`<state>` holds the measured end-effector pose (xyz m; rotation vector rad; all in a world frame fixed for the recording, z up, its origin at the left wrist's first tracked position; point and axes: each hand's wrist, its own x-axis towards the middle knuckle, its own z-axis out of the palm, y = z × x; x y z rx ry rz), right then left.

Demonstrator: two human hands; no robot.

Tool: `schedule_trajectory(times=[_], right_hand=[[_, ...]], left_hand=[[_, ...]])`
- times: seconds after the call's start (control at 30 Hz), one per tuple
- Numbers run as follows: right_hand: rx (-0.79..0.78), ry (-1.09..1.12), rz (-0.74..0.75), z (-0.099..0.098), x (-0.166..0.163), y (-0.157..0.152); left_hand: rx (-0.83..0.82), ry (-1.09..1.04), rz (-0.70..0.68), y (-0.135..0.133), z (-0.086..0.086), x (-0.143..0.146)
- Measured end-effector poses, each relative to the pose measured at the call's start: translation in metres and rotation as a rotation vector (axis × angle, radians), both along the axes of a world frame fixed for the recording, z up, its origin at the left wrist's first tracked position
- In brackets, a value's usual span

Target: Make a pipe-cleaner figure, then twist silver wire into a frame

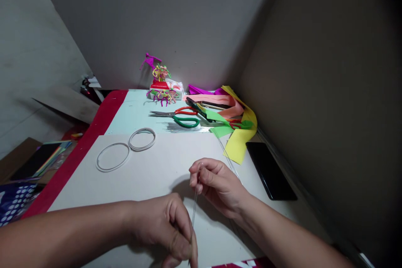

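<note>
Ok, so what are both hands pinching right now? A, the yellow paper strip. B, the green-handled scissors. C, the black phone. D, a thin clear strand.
D. The left hand and the right hand both grip a thin clear strand that runs between their fingers.
</note>
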<state>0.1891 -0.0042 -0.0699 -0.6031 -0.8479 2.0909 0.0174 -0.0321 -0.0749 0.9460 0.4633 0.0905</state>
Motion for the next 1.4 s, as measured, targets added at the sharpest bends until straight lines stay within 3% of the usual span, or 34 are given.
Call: schedule_trajectory(times=[0.43, 0.6, 0.73, 0.83, 1.0, 1.13, 1.27, 1.4], right_hand=[[-0.017, -0.047, -0.015, 0.002, -0.001, -0.002], [0.000, -0.043, 0.016, 0.000, -0.002, -0.004], [0.077, -0.058, 0.029, -0.007, -0.003, -0.003], [0.134, -0.141, -0.006, -0.007, -0.004, -0.002], [0.118, -0.224, -0.043, -0.002, -0.010, -0.009], [0.141, -0.305, -0.076, -0.001, -0.014, -0.011], [0.359, -0.575, -0.121, 0.002, -0.009, -0.006], [0.445, -0.696, -0.085, 0.009, -0.002, 0.001]], left_hand=[[-0.138, -0.065, 0.078, 0.001, -0.013, 0.002], [-0.120, -0.136, 0.283, 0.005, -0.010, 0.004], [0.062, 0.008, 0.468, 0.010, 0.003, 0.003], [0.241, 0.230, 0.479, 0.012, 0.013, 0.000], [0.331, 0.421, 0.445, 0.014, 0.019, -0.004], [0.198, 0.367, 0.446, 0.020, 0.015, -0.007], [0.035, 0.329, 0.451, 0.028, 0.010, -0.014], [-0.142, 0.292, 0.322, 0.036, 0.008, -0.023]])
